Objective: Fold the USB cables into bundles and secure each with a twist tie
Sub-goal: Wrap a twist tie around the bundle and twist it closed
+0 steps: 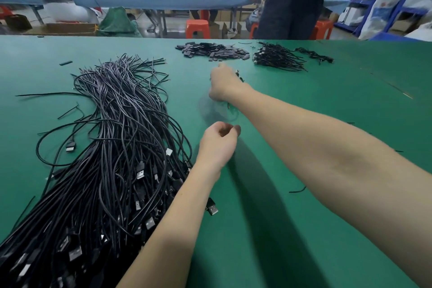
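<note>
Loose black USB cables (112, 147) piled; right-hand fingers (224, 72) grip blurred bundle; left fingers (230, 130) curled, empty.

1. A big heap of loose black USB cables (112, 147) is spread across the left of the green table, silver-tipped plugs fanned toward the near edge and bare wire ends pointed away.
2. One stray plug (212, 208) is seen lying just right of the heap.
3. A smaller pile of bundled cables (278, 56) is set at the far right.
4. A flat heap of dark twist ties (212, 51) is laid beside it, though blur leaves that identity uncertain.
</note>
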{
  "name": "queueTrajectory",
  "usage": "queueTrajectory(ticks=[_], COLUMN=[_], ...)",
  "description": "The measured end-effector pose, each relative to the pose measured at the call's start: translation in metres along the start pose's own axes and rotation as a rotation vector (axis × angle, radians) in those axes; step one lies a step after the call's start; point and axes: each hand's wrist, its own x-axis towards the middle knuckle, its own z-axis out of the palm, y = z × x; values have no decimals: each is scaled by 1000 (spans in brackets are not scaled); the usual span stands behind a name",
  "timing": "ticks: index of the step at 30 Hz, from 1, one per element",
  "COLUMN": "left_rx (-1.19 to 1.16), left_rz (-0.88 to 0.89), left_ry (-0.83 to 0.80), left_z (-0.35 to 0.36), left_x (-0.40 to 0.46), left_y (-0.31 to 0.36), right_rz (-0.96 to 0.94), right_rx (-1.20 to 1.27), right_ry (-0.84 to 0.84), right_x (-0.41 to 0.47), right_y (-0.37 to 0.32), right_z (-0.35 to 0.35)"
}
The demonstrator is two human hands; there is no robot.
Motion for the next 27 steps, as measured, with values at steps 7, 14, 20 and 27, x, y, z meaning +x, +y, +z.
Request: queueTrajectory(ticks=[7, 14, 20, 27], left_rx=[24, 30, -19, 76], left_rz=[15, 8, 9, 40], left_ry=[10, 21, 86, 2], left_z=[-1, 1, -2, -17], left_x=[-2, -3, -4, 2], left_y=[0, 2, 4, 24], right_rz=[64, 18, 15, 163], right_rx=[-226, -171, 68, 615], right_ry=[-104, -45, -7, -92], right_x=[-14, -35, -69, -141], right_y=[24, 24, 26, 36], right_z=[43, 27, -6, 6])
